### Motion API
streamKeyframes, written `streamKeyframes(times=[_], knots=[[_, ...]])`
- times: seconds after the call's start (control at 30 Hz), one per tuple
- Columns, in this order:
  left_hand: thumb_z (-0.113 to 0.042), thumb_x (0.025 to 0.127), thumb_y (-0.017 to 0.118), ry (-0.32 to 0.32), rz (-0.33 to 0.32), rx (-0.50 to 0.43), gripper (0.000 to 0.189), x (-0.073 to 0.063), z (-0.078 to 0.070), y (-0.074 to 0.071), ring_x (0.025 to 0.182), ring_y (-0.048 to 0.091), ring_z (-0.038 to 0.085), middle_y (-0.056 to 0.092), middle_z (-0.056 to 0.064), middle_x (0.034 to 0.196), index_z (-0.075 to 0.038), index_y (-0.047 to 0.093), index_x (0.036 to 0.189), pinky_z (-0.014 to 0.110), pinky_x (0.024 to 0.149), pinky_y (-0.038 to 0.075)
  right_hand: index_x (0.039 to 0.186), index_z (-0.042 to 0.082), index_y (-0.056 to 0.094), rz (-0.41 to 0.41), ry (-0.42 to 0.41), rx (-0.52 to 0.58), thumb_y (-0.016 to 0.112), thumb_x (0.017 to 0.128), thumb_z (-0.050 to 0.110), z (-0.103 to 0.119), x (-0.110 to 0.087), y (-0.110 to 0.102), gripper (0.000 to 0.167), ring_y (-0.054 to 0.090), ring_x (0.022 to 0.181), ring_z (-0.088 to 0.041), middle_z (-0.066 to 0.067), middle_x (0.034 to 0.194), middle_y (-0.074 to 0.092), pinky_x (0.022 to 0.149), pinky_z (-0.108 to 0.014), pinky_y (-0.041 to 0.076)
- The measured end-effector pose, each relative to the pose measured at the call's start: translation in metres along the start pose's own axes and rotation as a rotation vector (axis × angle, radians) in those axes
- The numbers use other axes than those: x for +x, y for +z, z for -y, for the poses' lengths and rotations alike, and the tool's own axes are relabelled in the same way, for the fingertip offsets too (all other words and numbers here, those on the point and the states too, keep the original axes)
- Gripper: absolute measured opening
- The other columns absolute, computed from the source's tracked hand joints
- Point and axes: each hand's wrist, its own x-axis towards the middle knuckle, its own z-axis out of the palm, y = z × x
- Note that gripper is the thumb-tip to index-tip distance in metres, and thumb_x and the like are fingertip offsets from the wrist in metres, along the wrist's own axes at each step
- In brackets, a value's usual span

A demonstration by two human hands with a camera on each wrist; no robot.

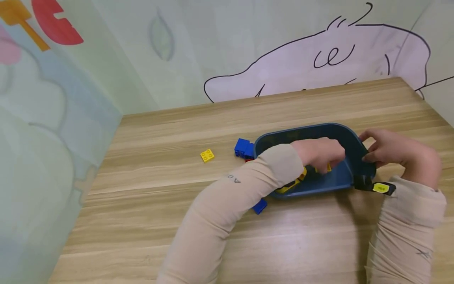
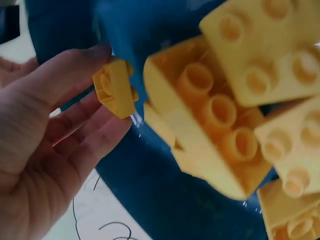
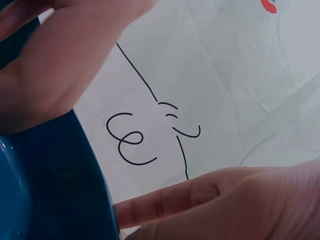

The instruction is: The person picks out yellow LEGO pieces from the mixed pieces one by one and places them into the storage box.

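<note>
The left hand (image 1: 320, 154) reaches inside a blue bin (image 1: 301, 130). In the left wrist view its thumb and fingers pinch a small yellow toy brick (image 2: 119, 90). Larger yellow bricks (image 2: 210, 117) lie in the bin beside that hand, some with studs showing. At the bin's right end, the right hand (image 1: 393, 148) holds the rim, its thumb over the edge. The right wrist view shows a straight finger (image 3: 160, 205) against the outer wall; the rest of that grip is partly hidden.
Left of the bin, blue bricks (image 1: 242, 147) stand against its wall with a bit of red below. A flat yellow brick (image 1: 207, 155) lies farther left on the wooden table (image 1: 149, 177). Another blue brick (image 1: 260, 206) sits near the left forearm. Printed walls border the table.
</note>
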Motion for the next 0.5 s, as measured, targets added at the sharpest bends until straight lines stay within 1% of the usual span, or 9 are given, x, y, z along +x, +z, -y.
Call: streamKeyframes(times=[0.13,0.23,0.37,0.5], knots=[[-0.014,0.084,0.069,0.002,0.025,-0.007,0.02,0.003,-0.003,0.007,0.089,0.051,0.01,0.061,-0.002,0.1,-0.011,0.064,0.103,0.017,0.076,0.042,0.129,-0.013,0.026,-0.007,-0.006,-0.009,0.051,0.088,-0.001,0.001,0.0,0.0,0.049,0.065,0.083,-0.031,-0.026,0.103,0.06,0.074,-0.048,0.049],[-0.013,0.084,0.069,-0.006,0.043,-0.04,0.018,0.002,-0.003,0.01,0.088,0.052,0.01,0.062,-0.001,0.099,-0.012,0.065,0.102,0.017,0.076,0.042,0.128,-0.012,0.027,-0.013,-0.014,-0.013,0.052,0.088,0.0,0.002,0.0,0.0,0.049,0.065,0.082,-0.03,-0.023,0.101,0.062,0.074,-0.047,0.049],[-0.01,0.084,0.068,-0.007,0.057,-0.051,0.017,0.002,-0.002,0.014,0.086,0.052,0.011,0.063,-0.001,0.098,-0.012,0.066,0.101,0.017,0.075,0.043,0.128,-0.013,0.027,-0.016,-0.021,-0.017,0.053,0.087,0.0,0.001,0.0,0.001,0.05,0.065,0.082,-0.03,-0.022,0.1,0.062,0.074,-0.046,0.049],[-0.009,0.084,0.068,-0.003,0.061,-0.037,0.015,0.003,0.0,0.018,0.083,0.051,0.011,0.062,-0.001,0.095,-0.011,0.068,0.099,0.018,0.071,0.042,0.129,-0.012,0.026,-0.014,-0.015,-0.02,0.053,0.087,0.001,0.0,0.001,0.001,0.051,0.065,0.081,-0.03,-0.023,0.101,0.062,0.074,-0.047,0.049]])
